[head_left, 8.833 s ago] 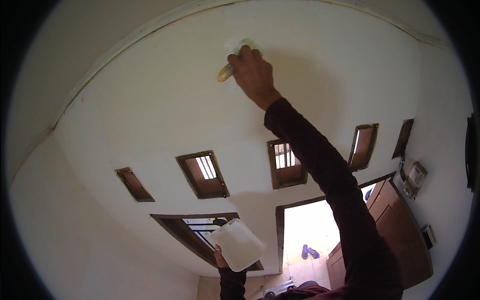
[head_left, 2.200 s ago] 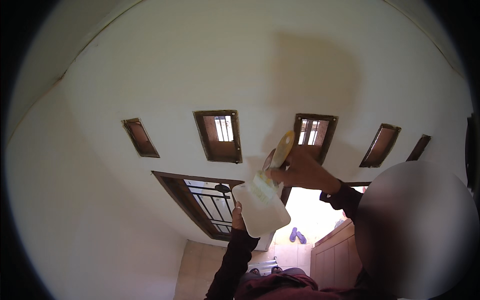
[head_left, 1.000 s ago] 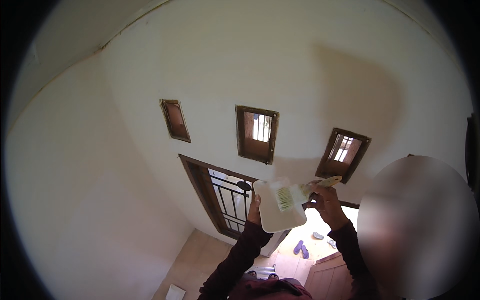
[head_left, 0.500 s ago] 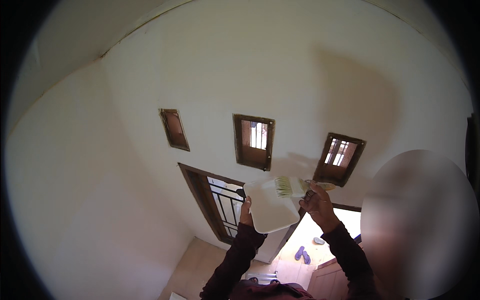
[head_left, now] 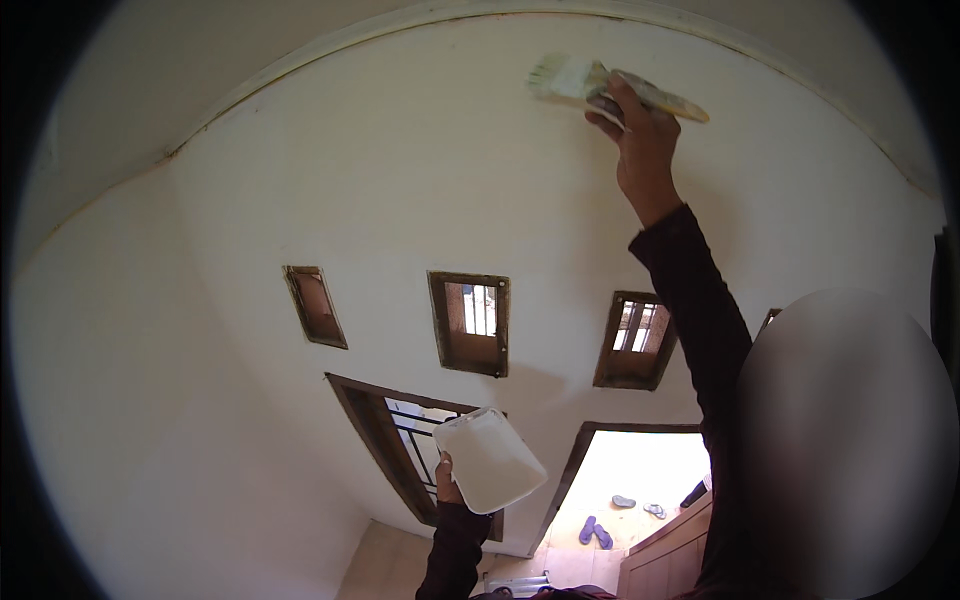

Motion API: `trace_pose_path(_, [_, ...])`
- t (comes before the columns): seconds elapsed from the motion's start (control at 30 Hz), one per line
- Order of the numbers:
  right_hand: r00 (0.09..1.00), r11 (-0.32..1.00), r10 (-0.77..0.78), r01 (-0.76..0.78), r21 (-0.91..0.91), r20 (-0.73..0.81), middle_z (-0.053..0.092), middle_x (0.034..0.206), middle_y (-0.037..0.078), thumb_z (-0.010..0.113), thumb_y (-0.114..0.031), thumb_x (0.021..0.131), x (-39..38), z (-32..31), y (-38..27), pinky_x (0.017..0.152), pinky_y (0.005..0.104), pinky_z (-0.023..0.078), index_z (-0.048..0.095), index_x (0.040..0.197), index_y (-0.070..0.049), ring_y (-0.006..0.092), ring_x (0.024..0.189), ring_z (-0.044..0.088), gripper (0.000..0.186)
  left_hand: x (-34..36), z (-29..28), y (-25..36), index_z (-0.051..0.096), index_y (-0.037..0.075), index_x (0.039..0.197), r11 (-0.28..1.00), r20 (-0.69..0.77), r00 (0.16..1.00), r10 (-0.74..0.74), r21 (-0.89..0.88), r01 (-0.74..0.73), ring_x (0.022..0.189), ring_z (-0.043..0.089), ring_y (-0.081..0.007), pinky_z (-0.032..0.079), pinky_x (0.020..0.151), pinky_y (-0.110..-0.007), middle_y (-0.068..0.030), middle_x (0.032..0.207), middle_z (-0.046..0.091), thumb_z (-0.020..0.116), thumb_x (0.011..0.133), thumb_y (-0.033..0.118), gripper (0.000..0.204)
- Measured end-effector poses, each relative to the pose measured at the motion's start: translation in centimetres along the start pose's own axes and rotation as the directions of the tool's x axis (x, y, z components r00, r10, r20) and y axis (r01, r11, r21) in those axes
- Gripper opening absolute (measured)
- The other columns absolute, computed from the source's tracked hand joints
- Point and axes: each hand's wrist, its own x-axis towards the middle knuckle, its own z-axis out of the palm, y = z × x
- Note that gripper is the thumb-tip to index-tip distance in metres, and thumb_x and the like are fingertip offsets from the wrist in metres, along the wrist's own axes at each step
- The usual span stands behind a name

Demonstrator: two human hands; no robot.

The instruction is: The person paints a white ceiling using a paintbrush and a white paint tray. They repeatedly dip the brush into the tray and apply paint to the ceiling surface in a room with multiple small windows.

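Note:
High up near the top of the pale wall [head_left: 400, 190], my right hand [head_left: 645, 140] grips the handle of a wide paintbrush [head_left: 590, 82]. Its bristles point left and lie at or close to the wall; contact is hard to judge. They carry pale, whitish-green paint. Lower down, my left hand [head_left: 448, 482] is closed on the side of a white rectangular tub [head_left: 490, 455], with its thumb visible at the edge. Pale paint shows inside the tub. The left fingers behind it are hidden.
Three small framed openings [head_left: 470, 322] cross the wall, above a barred window [head_left: 385, 440] and a bright doorway [head_left: 640, 470]. Purple slippers [head_left: 596, 532] lie by the doorway. A metal ladder step [head_left: 518, 582] shows below me. A blurred oval covers the lower right.
My right hand has lifted the paintbrush from above the tub to the upper wall. The tub in my left hand now appears lower and further left. The view has shifted upward.

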Motion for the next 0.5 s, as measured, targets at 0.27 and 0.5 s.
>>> trace_pose_path(0.27, [0.990,0.970,-0.138,0.130,-0.206,-0.023,0.067,0.096,0.014,0.073,-0.010,0.082,8.6,3.5,4.5,0.066,0.0307,0.060,0.061,0.104,0.007,0.0203,0.078,0.068,0.030,-1.0,-2.3,0.1,0.040,0.011,0.138,0.994,0.028,0.995,0.099,0.041,-0.100,0.111,0.060,-0.0334,0.054,0.090,-0.050,-0.0148,0.127,0.055,0.055,0.084,0.044,0.066])
trace_pose_path(0.5, [0.977,0.952,-0.176,0.136,-0.275,-0.123,0.067,0.095,0.015,0.072,-0.007,0.082,10.3,3.1,5.2,0.059,0.0302,0.061,0.061,0.101,0.009,0.0196,0.076,0.068,0.027,-1.5,-4.7,0.5,0.042,0.007,0.138,0.995,-0.013,0.995,0.097,0.004,-0.097,0.112,0.059,-0.0344,0.052,0.091,-0.051,-0.0160,0.127,0.055,0.052,0.086,0.048,0.067])
